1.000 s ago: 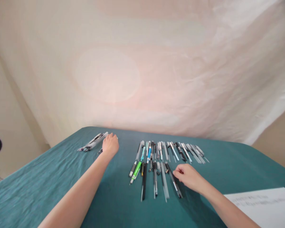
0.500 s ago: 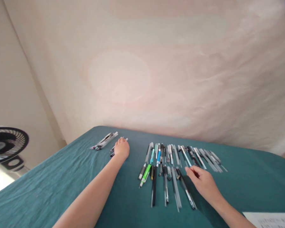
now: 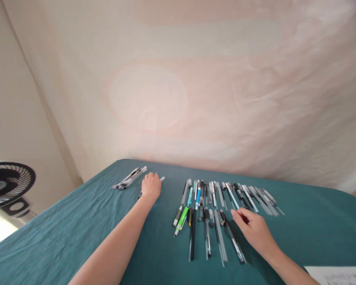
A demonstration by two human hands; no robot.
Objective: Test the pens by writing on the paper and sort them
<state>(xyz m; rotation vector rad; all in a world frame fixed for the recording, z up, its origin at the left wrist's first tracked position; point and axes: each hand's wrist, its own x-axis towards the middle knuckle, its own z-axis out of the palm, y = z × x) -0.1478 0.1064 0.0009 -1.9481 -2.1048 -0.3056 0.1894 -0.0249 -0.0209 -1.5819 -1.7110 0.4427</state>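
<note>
My left hand (image 3: pixel 151 185) is closed over several pens at the far left part of the table. A pale pen end (image 3: pixel 162 179) sticks out on its right, and dark tips show below the fingers on the left; the palm hides the rest. Beside it lies a bundle of clear and white pens (image 3: pixel 132 177). My right hand (image 3: pixel 250 225) is curled, thumb against the fingers, with nothing visible in it. It rests by the laid-out pens, close to a light-blue and white pen (image 3: pixel 233 196) and a clear-barrelled black pen (image 3: pixel 233 238).
A back row of pens includes a blue pen (image 3: pixel 198 196); a front row includes a green pen (image 3: pixel 182 221) and a black pen (image 3: pixel 192 235). Printed paper (image 3: pixel 338 275) lies at the lower right of the green cloth (image 3: pixel 77 229). A black fan (image 3: pixel 8 184) stands left.
My left hand has shifted slightly, and more of the pale pen end now shows on its right. My right hand has hardly moved.
</note>
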